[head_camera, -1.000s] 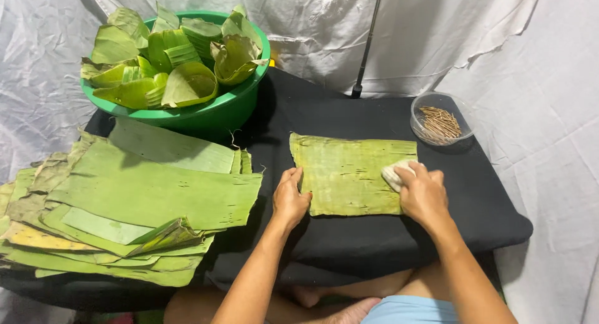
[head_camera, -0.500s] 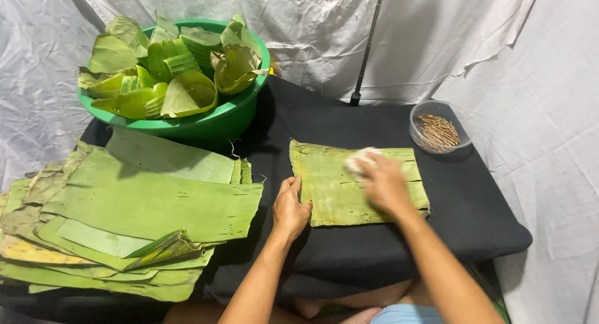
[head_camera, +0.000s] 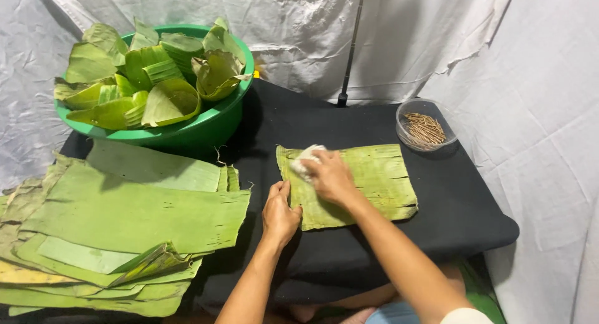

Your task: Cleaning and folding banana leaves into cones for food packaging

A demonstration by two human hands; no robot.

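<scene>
**Leaf pinned flat, cloth pressed on its upper left**

Black cloth table [head_camera: 437,199] fills the middle of the view, white sheeting [head_camera: 536,80] hung round it at 12 and 3 o'clock, likely a plain backdrop. A thin dark pole [head_camera: 349,49] stands at 12 o'clock against that sheet.

Stack of flat banana leaves [head_camera: 125,218] sits at 9 o'clock, spilling off the table's left edge, just beside the left hand, so a fresh sheet is an easy reach. Green basin [head_camera: 206,127] at 10–11 o'clock holds folded leaf cups [head_camera: 150,74], heaped above the rim; it is set well apart from the working spot.

Single banana leaf [head_camera: 374,183] lies flat on the black cloth at centre, long side left-right, edges ragged. Dark surface under it makes the leaf easy to read.

Left hand [head_camera: 279,213] lies palm down, fingers together and mostly straight, holding nothing; fingertips press the leaf's left edge at about 8 o'clock of the leaf. Looks like it anchors the sheet so it won't slide.

Right hand [head_camera: 331,177] is curled loosely over a small white cloth [head_camera: 304,160], gripping it and pressing it onto the leaf's upper left corner, forearm crossing the leaf from 5 o'clock.

Small clear bowl [head_camera: 427,125] at 2 o'clock holds thin brown sticks [head_camera: 424,130], near the leaf's far right corner but not touching it.
</scene>
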